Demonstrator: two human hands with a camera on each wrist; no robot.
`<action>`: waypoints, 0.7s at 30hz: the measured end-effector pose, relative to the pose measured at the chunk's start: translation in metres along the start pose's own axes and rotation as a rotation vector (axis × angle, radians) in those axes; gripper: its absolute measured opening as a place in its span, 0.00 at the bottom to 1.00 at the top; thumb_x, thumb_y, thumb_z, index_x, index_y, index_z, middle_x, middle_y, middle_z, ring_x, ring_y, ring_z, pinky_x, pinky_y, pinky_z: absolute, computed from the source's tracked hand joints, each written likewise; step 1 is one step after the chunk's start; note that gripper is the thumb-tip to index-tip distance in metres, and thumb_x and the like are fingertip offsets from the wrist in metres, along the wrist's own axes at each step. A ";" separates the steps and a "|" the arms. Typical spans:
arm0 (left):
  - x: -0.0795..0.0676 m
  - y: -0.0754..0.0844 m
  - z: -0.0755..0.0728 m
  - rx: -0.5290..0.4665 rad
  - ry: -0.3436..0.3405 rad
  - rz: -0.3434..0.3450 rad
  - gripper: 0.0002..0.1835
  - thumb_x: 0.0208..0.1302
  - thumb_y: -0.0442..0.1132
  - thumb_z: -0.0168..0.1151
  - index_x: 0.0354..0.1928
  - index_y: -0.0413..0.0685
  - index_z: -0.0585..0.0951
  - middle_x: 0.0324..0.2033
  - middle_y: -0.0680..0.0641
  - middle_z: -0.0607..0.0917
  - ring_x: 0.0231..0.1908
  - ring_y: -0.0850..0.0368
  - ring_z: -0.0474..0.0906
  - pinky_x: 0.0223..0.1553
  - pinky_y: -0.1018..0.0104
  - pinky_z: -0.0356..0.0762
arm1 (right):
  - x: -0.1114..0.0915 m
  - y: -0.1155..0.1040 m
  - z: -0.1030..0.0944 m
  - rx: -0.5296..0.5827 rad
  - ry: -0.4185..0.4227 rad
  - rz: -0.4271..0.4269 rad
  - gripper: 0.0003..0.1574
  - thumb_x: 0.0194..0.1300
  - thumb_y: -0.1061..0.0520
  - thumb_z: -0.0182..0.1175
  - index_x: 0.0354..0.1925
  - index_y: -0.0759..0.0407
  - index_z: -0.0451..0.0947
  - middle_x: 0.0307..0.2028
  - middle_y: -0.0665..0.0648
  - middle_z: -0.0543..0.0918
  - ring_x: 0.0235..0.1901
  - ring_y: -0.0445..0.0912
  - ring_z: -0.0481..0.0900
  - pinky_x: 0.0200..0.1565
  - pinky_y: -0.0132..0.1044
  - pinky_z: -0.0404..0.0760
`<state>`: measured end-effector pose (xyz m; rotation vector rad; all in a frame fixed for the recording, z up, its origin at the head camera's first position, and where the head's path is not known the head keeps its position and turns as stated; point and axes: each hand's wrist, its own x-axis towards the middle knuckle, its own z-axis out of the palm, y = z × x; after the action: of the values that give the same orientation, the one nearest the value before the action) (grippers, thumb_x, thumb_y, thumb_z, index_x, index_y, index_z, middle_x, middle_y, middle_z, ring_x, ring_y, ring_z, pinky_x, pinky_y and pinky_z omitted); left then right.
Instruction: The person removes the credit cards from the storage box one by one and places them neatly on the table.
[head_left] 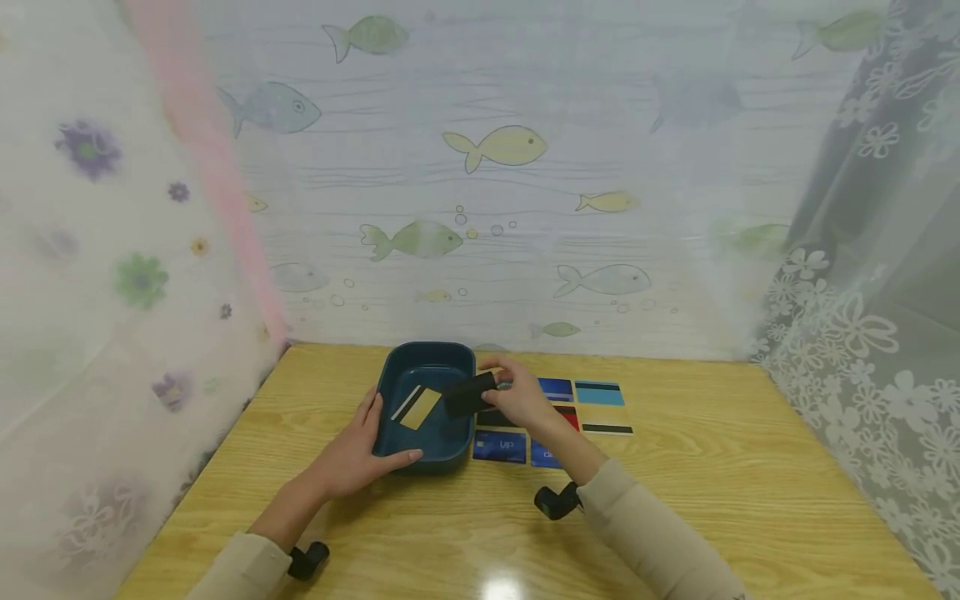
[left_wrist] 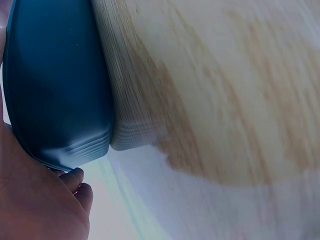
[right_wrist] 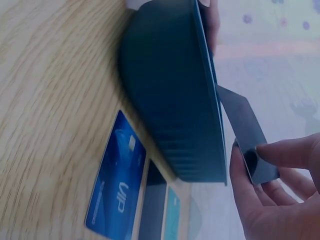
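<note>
My right hand (head_left: 522, 398) pinches a black card (head_left: 467, 397) between thumb and fingers, its far end over the right rim of a dark blue tray (head_left: 427, 350). In the right wrist view the card (right_wrist: 245, 120) slants across the tray's edge. My left hand (head_left: 352, 446) holds the tray at its left side and near-left corner, the thumb along the near rim. Inside the tray lie a gold card (head_left: 422, 410) and, partly under it, a black-striped card (head_left: 405, 402). Right of the tray, a blue VIP card (head_left: 500, 447) lies nearest.
More cards lie in rows on the wooden table (head_left: 712, 483): a light blue one (head_left: 600, 393), a gold one (head_left: 607, 419), a red one (head_left: 570, 417) and blue ones, some partly hidden by my right arm. A fish-patterned curtain (head_left: 487, 275) hangs behind the table.
</note>
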<state>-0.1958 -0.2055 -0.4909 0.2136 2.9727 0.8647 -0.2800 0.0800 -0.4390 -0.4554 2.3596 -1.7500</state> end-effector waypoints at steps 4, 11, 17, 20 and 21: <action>0.000 0.000 0.000 -0.004 0.005 0.003 0.70 0.57 0.78 0.61 0.82 0.38 0.40 0.81 0.39 0.36 0.77 0.32 0.48 0.69 0.32 0.59 | -0.004 0.002 -0.006 -0.010 0.015 -0.017 0.24 0.67 0.72 0.63 0.59 0.59 0.81 0.46 0.65 0.84 0.44 0.57 0.87 0.49 0.56 0.85; -0.001 0.001 -0.002 -0.001 0.003 0.003 0.70 0.57 0.79 0.60 0.82 0.38 0.40 0.81 0.38 0.36 0.77 0.32 0.49 0.69 0.32 0.60 | -0.008 0.009 -0.015 -0.038 0.033 0.001 0.21 0.67 0.71 0.63 0.56 0.62 0.80 0.47 0.66 0.82 0.42 0.56 0.87 0.44 0.50 0.87; -0.001 0.000 -0.002 0.000 0.003 0.002 0.69 0.57 0.79 0.60 0.82 0.38 0.40 0.81 0.39 0.36 0.77 0.32 0.49 0.69 0.32 0.60 | -0.014 0.015 -0.024 -0.098 0.040 0.040 0.18 0.67 0.67 0.65 0.55 0.57 0.80 0.50 0.64 0.76 0.27 0.49 0.77 0.26 0.39 0.75; 0.000 0.000 -0.001 0.001 0.003 0.001 0.70 0.57 0.79 0.60 0.82 0.38 0.40 0.81 0.39 0.36 0.77 0.32 0.49 0.68 0.32 0.61 | -0.018 0.017 -0.030 -0.102 0.036 0.061 0.17 0.69 0.65 0.64 0.55 0.56 0.80 0.53 0.64 0.76 0.30 0.58 0.79 0.28 0.44 0.77; 0.000 0.000 -0.001 0.001 0.002 0.001 0.70 0.57 0.79 0.59 0.82 0.38 0.40 0.81 0.39 0.36 0.77 0.32 0.50 0.68 0.32 0.61 | -0.019 0.017 -0.032 -0.105 0.036 0.064 0.16 0.70 0.65 0.64 0.55 0.56 0.80 0.55 0.64 0.77 0.36 0.60 0.80 0.31 0.45 0.79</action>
<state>-0.1958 -0.2058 -0.4899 0.2138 2.9750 0.8639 -0.2742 0.1199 -0.4469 -0.3616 2.4715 -1.6258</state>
